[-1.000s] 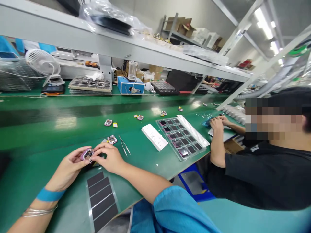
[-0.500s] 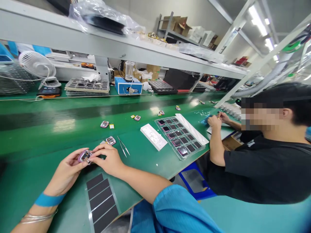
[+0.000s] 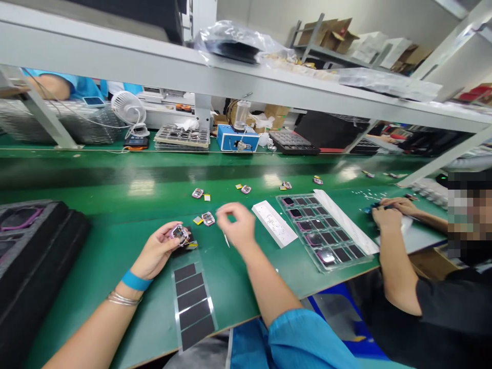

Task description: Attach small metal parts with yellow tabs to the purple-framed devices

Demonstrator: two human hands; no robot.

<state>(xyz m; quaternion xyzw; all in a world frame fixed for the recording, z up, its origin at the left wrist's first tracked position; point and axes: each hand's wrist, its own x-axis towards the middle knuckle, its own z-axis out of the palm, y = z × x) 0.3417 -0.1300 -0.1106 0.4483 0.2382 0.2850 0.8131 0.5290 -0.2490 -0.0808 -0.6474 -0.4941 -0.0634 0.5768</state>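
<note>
Head-worn camera, facing forward and down over green workbench (image 3: 130, 188), close above left hand (image 3: 156, 250), right hand (image 3: 235, 221).

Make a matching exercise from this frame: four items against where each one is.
Items:
1 blue wristband
2 small pink-framed device
3 sheet of black pads
4 right hand

Places:
A held in the left hand
B around the left wrist
C raised above the green mat
D lying flat on the mat

Pairs: 1-B, 2-A, 3-D, 4-C
</note>
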